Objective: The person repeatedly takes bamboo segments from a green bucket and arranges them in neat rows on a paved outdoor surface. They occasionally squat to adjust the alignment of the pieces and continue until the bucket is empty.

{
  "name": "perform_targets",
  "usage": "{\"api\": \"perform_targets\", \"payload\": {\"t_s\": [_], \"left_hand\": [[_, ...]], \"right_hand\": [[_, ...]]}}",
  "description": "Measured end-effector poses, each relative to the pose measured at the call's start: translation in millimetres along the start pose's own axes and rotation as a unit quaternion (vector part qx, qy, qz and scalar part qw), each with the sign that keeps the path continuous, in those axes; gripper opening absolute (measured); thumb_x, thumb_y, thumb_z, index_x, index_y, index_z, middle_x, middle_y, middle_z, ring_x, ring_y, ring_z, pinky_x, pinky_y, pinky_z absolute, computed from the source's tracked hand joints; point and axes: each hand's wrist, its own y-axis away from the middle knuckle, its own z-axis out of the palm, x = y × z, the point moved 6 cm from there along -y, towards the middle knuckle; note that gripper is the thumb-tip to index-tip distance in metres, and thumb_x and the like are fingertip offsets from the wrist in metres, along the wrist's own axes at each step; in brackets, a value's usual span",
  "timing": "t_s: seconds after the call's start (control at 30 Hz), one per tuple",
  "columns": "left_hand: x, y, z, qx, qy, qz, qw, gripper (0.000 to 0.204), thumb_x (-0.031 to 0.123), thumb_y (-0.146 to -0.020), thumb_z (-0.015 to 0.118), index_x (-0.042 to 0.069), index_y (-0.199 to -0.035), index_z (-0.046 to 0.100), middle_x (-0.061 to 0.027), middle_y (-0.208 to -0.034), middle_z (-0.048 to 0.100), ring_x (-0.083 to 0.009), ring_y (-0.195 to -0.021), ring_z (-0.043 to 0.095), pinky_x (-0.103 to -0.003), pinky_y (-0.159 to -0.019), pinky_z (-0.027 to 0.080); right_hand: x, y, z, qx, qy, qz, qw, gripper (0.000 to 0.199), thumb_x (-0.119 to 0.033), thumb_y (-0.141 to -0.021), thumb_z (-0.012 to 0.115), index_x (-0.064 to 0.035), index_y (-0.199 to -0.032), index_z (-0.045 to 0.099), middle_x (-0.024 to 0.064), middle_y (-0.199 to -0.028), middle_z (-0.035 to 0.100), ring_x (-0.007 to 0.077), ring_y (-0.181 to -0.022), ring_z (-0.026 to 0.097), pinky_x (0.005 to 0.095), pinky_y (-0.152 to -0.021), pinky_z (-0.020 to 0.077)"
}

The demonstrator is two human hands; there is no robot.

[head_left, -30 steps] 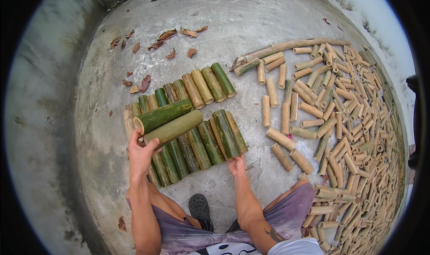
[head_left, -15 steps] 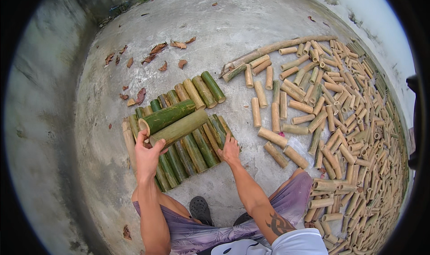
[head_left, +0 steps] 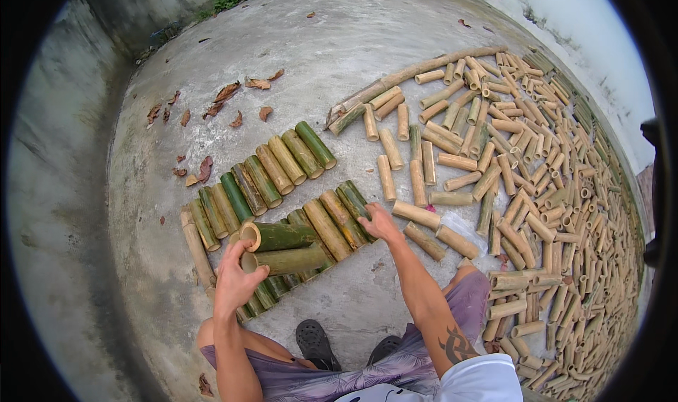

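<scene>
Two tubes (head_left: 282,237) are dropping lower over the near row (head_left: 326,232), left hand (head_left: 236,275) pinching their ends. Right hand (head_left: 381,223) is touching that row's right end, grip unclear. Beyond both hands, another row (head_left: 274,170) is lying aligned, the held pair remaining unplaced; loose pieces (head_left: 541,225) are lying rightward.

A rough grey concrete floor (head_left: 339,45), blotched with paler patches, carries everything. Left of centre lie two slanting rows of thick green and tan bamboo tubes, side by side: an upper row (head_left: 274,169) and a lower row (head_left: 328,229), the latter partly hidden. A pale, thin bamboo length (head_left: 198,250) borders their left end. Across the right spreads a dense scatter of short, slender tan bamboo pieces (head_left: 541,228) — some around clear crumpled plastic (head_left: 472,227) — with a long, curved tan bamboo pole (head_left: 432,64) along its upper edge. Curled brown dry leaves (head_left: 227,92) dot the upper left.
</scene>
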Motion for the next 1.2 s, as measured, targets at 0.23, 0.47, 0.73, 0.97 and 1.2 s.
{"api": "perform_targets", "payload": {"t_s": [0.23, 0.47, 0.73, 0.97, 1.2], "left_hand": [[25.9, -10.5, 41.1, -0.139, -0.001, 0.044, 0.989, 0.058, 0.016, -0.070, 0.078, -0.001, -0.122, 0.059, -0.0167, -0.121, 0.060, -0.0311, -0.116, 0.057, -0.038, -0.099, 0.045], [44.8, -11.1, 50.2, -0.152, 0.060, 0.041, 0.986, 0.078, 0.019, -0.070, 0.075, 0.002, -0.141, 0.048, -0.0211, -0.131, 0.056, -0.0367, -0.123, 0.054, -0.041, -0.108, 0.041], [50.2, 7.7, 36.2, -0.098, -0.017, 0.065, 0.993, 0.080, 0.014, -0.071, 0.073, 0.003, -0.145, 0.045, -0.0209, -0.130, 0.056, -0.0377, -0.123, 0.055, -0.043, -0.107, 0.042], [42.5, 9.1, 37.7, -0.103, -0.046, 0.062, 0.992, 0.075, 0.012, -0.070, 0.073, 0.002, -0.140, 0.048, -0.0227, -0.127, 0.057, -0.0400, -0.121, 0.055, -0.043, -0.104, 0.043], [44.7, -3.8, 50.5, -0.126, -0.044, 0.088, 0.987, 0.073, 0.011, -0.070, 0.073, 0.000, -0.138, 0.050, -0.0231, -0.126, 0.057, -0.0399, -0.121, 0.055, -0.043, -0.104, 0.044]], "right_hand": [[-122.2, 57.4, 2.0, -0.181, -0.119, -0.216, 0.952, 0.090, -0.027, -0.070, 0.074, -0.0094, -0.151, 0.039, 0.0197, -0.152, 0.043, 0.0348, -0.136, 0.046, 0.0397, -0.114, 0.0387], [-94.8, 69.3, -21.6, -0.144, -0.223, -0.128, 0.956, 0.087, -0.036, -0.072, 0.079, -0.0046, -0.146, 0.044, 0.0204, -0.137, 0.057, 0.0327, -0.128, 0.053, 0.0382, -0.108, 0.0405], [26.0, 4.9, -32.2, 0.180, 0.037, 0.113, 0.977, 0.073, -0.038, -0.083, 0.076, -0.0003, -0.140, 0.048, 0.0226, -0.129, 0.056, 0.0401, -0.121, 0.052, 0.0533, -0.099, 0.0429], [66.1, 22.2, 6.2, 0.200, 0.203, 0.092, 0.954, 0.056, -0.018, -0.094, 0.060, -0.0110, -0.148, 0.045, 0.0173, -0.140, 0.048, 0.0364, -0.130, 0.044, 0.0574, -0.102, 0.0363], [90.8, 45.3, -33.6, 0.234, 0.129, 0.140, 0.953, 0.047, -0.022, -0.082, 0.072, -0.0087, -0.126, 0.058, 0.0182, -0.135, 0.048, 0.0345, -0.129, 0.045, 0.0564, -0.104, 0.0356]]}}
